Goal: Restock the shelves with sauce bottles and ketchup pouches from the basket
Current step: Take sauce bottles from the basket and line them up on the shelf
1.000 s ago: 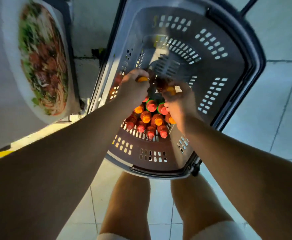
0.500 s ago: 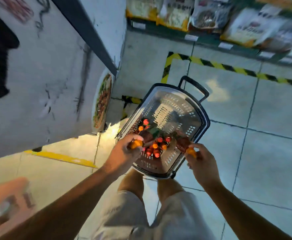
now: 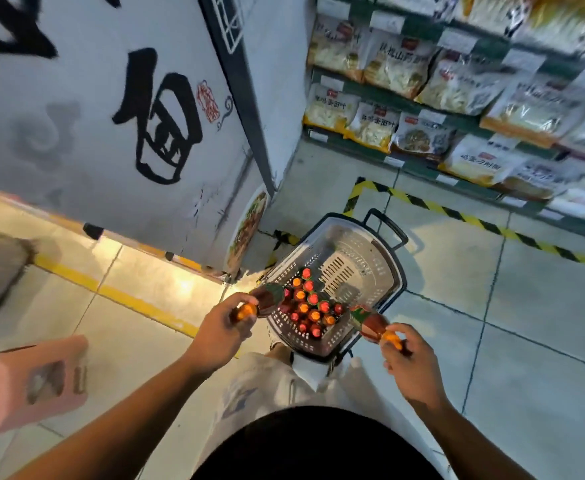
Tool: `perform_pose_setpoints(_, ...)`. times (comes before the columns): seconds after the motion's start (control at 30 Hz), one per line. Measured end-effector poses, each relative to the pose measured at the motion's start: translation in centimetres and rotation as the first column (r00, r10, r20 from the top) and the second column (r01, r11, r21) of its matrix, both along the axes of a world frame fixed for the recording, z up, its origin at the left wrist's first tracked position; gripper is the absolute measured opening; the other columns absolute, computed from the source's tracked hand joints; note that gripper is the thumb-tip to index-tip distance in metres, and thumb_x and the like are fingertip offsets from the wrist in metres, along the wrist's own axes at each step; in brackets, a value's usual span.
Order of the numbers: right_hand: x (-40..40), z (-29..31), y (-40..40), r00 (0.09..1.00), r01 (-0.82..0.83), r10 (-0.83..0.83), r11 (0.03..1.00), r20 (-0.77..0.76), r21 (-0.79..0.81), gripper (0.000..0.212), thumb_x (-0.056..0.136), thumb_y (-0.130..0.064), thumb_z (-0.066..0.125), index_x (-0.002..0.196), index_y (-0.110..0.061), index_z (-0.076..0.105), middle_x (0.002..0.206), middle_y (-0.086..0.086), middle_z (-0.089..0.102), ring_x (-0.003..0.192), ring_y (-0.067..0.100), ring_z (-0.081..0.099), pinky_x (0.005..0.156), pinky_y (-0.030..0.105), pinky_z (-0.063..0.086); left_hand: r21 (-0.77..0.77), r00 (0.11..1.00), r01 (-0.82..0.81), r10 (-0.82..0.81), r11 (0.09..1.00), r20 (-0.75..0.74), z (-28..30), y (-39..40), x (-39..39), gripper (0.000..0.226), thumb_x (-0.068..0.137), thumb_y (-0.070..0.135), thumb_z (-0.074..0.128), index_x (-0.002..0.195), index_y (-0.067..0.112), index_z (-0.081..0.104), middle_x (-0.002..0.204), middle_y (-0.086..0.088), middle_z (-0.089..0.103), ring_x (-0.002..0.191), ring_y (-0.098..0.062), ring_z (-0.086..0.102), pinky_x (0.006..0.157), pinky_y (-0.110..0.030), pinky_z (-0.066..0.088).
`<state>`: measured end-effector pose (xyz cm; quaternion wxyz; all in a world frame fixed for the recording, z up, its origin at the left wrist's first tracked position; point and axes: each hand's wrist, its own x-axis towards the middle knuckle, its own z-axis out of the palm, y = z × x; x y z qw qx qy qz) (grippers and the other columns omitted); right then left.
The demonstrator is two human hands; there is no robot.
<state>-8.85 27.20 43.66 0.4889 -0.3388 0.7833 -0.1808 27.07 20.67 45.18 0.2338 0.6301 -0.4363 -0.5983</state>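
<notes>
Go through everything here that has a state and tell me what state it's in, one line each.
left hand: grips a sauce bottle by its cap end
right hand: grips a second bottle by its cap end
basket: on the floor, partly full of upright bottles
shelves: stocked with packets

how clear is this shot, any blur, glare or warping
Head view: wide-angle warping bends the shelves and floor lines; the left edge is motion-blurred; a warm glare patch lies on the floor beside the basket; both hands and their bottles stay fairly sharp.

Red sauce bottles (image 3: 310, 308) in basket (image 3: 370, 258)
</notes>
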Motion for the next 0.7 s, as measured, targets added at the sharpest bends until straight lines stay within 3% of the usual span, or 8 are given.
perform_pose_setpoints(0.07,-1.6,1.0,0.6,0.997,-0.076,0.076,0.997,-0.003,0.027,0.02,0.096,-0.019,0.068,0.104,-0.037,0.065,0.072,0.002,0.07,0.057,0.022,0.064,0.062,0.045,0.056,-0.038,0.991,0.014,-0.009,0.999,0.136,1.0,2.2,-0.1,0.011,0.099,0.032,0.066,0.109,0.028,0.066,0.084,-0.008,0.065,0.063,-0.018,0.058,0.064,-0.036,0.053)
perform_pose_setpoints(0.13,-3.2,2.3,1.4,0.988,-0.153,0.153,0.988,-0.01,0.034,0.017,0.095,-0.02,0.068,0.102,-0.035,0.065,0.071,0.002,0.071,0.058,0.021,0.067,0.063,0.041,0.056,-0.045,0.979,-0.027,0.036,0.999,0.201,1.6,4.9,-0.3,0.009,0.1,0.029,0.066,0.109,0.032,0.066,0.088,-0.007,0.069,0.066,-0.015,0.063,0.066,-0.038,0.056)
perform_pose_setpoints(0.23,-5.4,3.9,2.3,0.975,-0.216,0.218,0.975,-0.03,0.059,0.012,0.094,-0.02,0.069,0.099,-0.031,0.067,0.069,0.003,0.071,0.056,0.02,0.069,0.062,0.035,0.056,-0.017,0.958,-0.131,0.131,0.991,0.256,1.9,9.7,-0.7,0.015,0.1,0.023,0.066,0.106,0.037,0.067,0.087,-0.003,0.071,0.066,-0.015,0.064,0.064,-0.035,0.056)
perform_pose_setpoints(0.37,-6.7,4.7,2.9,0.961,-0.27,0.275,0.956,-0.032,0.113,0.012,0.091,-0.015,0.069,0.099,-0.024,0.068,0.066,0.013,0.07,0.052,0.023,0.065,0.063,0.038,0.056,0.07,0.904,-0.369,0.34,0.927,0.261,2.5,17.1,-0.6,0.02,0.101,0.018,0.063,0.104,0.036,0.07,0.087,-0.005,0.074,0.066,-0.019,0.064,0.061,-0.032,0.055)
perform_pose_setpoints(0.47,-5.9,4.9,2.5,0.935,-0.34,0.35,0.929,-0.054,0.147,0.01,0.089,-0.016,0.069,0.097,-0.023,0.068,0.062,0.011,0.071,0.052,0.022,0.067,0.063,0.033,0.056,0.138,0.833,-0.518,0.46,0.844,0.308,2.6,23.4,-0.2,0.02,0.1,0.014,0.06,0.103,0.031,0.07,0.088,-0.009,0.075,0.068,-0.024,0.066,0.059,-0.032,0.054)
perform_pose_setpoints(0.6,-2.9,4.7,0.9,0.881,-0.457,0.469,0.875,-0.052,0.16,0.012,0.081,-0.016,0.073,0.091,-0.021,0.07,0.062,0.013,0.069,0.049,0.027,0.059,0.057,0.037,0.053,0.183,0.714,-0.685,0.6,0.705,0.359,2.5,31.8,1.0,0.008,0.094,0.025,0.065,0.099,0.028,0.07,0.07,-0.007,0.073,0.055,-0.024,0.067,0.057,-0.035,0.052)
perform_pose_setpoints(0.7,1.7,6.2,-0.2,0.812,-0.574,0.583,0.807,-0.029,0.14,0.011,0.085,-0.016,0.076,0.094,-0.019,0.069,0.063,0.013,0.068,0.051,0.026,0.057,0.053,0.036,0.048,0.228,0.619,-0.782,0.678,0.581,0.395,3.0,36.8,1.8,0.008,0.099,0.019,0.061,0.101,0.021,0.069,0.077,-0.012,0.073,0.059,-0.027,0.067,0.058,-0.033,0.052)
